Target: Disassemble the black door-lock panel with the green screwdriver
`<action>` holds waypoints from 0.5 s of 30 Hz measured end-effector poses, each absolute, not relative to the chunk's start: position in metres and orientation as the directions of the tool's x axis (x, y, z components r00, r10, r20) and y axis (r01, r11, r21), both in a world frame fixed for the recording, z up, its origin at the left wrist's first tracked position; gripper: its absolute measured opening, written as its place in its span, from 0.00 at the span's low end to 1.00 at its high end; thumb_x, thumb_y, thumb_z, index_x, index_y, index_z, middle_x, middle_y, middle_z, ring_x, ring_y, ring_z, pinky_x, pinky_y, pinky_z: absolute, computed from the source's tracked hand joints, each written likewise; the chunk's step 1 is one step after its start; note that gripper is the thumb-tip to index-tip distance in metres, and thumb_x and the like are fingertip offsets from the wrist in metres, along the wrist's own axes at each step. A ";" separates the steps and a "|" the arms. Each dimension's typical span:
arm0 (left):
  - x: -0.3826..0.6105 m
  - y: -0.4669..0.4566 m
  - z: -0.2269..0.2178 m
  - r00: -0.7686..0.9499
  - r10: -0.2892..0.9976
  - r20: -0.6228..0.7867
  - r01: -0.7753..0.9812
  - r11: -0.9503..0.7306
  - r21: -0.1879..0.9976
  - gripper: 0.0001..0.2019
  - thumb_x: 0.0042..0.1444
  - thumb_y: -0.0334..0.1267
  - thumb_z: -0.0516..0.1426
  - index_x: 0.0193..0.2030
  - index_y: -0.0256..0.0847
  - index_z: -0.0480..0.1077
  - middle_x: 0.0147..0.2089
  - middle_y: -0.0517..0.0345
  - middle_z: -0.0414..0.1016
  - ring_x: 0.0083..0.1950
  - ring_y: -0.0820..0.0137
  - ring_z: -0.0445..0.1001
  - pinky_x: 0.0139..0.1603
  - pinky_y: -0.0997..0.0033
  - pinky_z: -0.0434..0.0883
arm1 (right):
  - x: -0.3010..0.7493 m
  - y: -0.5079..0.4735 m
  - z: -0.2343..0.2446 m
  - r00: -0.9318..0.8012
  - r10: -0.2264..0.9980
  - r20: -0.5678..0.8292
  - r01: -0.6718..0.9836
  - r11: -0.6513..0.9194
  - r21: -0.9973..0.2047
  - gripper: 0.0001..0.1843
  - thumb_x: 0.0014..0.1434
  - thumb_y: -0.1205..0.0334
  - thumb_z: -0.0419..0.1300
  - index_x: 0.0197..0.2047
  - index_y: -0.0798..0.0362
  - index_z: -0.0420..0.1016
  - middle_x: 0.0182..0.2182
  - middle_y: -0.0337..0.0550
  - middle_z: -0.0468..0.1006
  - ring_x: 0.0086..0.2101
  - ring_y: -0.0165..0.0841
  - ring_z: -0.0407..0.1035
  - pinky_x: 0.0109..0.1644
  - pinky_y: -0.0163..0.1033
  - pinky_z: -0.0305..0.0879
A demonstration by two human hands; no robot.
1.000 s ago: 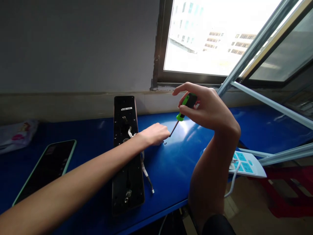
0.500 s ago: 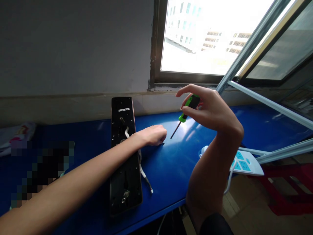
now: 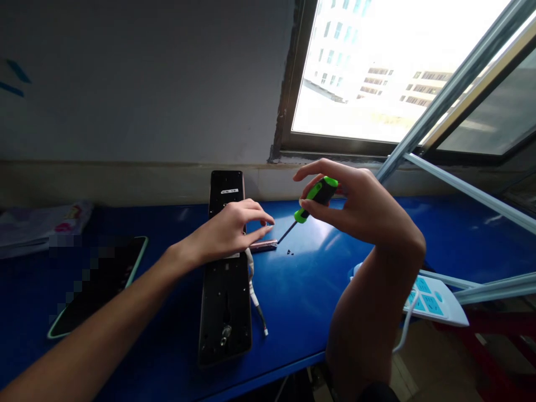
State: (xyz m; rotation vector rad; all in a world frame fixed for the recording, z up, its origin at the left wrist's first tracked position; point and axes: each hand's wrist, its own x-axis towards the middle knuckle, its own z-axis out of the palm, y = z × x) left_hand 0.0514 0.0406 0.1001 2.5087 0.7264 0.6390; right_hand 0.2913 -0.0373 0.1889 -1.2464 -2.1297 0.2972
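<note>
Blue tabletop (image 3: 299,304); screwdriver (image 3: 318,194) (green and black, thin-shafted) in right hand (image 3: 358,204).

Site: you are at what reads as a small electronics workshop. Evidence: your blue workbench (image 3: 297,307) carries a black device panel (image 3: 226,279) with a white-sleeved cable (image 3: 253,287) ending in a plug, a green-and-black screwdriver (image 3: 316,198) and loose screws (image 3: 290,252). To your right, a multi-socket power strip (image 3: 450,310) sits beside a bare metal frame (image 3: 472,194). You face a plain painted wall (image 3: 146,84); multi-storey buildings (image 3: 374,81) show through the window (image 3: 355,124). Assembly or repair: cannot tell.
</note>
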 end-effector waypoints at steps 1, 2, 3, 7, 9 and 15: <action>0.042 0.036 0.101 0.725 0.613 0.313 0.369 -0.730 0.575 0.14 0.66 0.44 0.60 0.53 0.42 0.81 0.51 0.50 0.80 0.49 0.63 0.79 0.48 0.66 0.76 | 0.286 -0.037 0.190 -0.358 0.825 0.437 0.677 0.552 -0.487 0.18 0.61 0.65 0.66 0.54 0.52 0.77 0.37 0.39 0.83 0.35 0.33 0.78 0.40 0.39 0.74; 0.034 0.031 0.101 0.706 0.633 0.317 0.361 -0.707 0.609 0.15 0.65 0.46 0.62 0.55 0.43 0.81 0.52 0.51 0.81 0.49 0.63 0.79 0.47 0.67 0.77 | 0.280 -0.037 0.191 -0.369 0.804 0.466 0.650 0.581 -0.489 0.18 0.61 0.65 0.67 0.54 0.52 0.77 0.38 0.40 0.83 0.36 0.33 0.78 0.40 0.39 0.75; 0.028 0.026 0.102 0.691 0.649 0.316 0.352 -0.685 0.637 0.17 0.64 0.47 0.63 0.56 0.44 0.80 0.53 0.51 0.81 0.49 0.63 0.79 0.46 0.68 0.77 | 0.273 -0.037 0.191 -0.374 0.781 0.500 0.619 0.612 -0.492 0.18 0.61 0.65 0.67 0.55 0.52 0.76 0.39 0.40 0.83 0.37 0.34 0.79 0.41 0.39 0.76; 0.013 0.014 0.103 0.640 0.670 0.377 0.284 -0.661 0.695 0.14 0.64 0.46 0.64 0.51 0.42 0.82 0.48 0.53 0.83 0.47 0.65 0.81 0.46 0.70 0.77 | 0.243 -0.035 0.189 -0.357 0.716 0.600 0.501 0.689 -0.523 0.17 0.64 0.63 0.67 0.55 0.51 0.74 0.43 0.42 0.82 0.41 0.34 0.79 0.44 0.39 0.77; 0.008 0.012 0.103 0.618 0.679 0.396 0.270 -0.656 0.705 0.11 0.65 0.45 0.63 0.44 0.41 0.84 0.41 0.56 0.84 0.42 0.67 0.81 0.43 0.72 0.75 | 0.227 -0.032 0.186 -0.336 0.703 0.626 0.474 0.701 -0.533 0.17 0.64 0.62 0.67 0.55 0.50 0.73 0.47 0.43 0.81 0.42 0.33 0.78 0.47 0.38 0.78; -0.010 0.015 0.089 0.595 0.741 0.311 0.200 -0.511 0.836 0.09 0.62 0.43 0.66 0.43 0.43 0.86 0.37 0.56 0.86 0.37 0.67 0.82 0.36 0.74 0.72 | 0.203 -0.022 0.173 -0.331 0.693 0.640 0.441 0.713 -0.545 0.25 0.63 0.59 0.69 0.61 0.49 0.72 0.43 0.40 0.82 0.38 0.33 0.79 0.45 0.40 0.79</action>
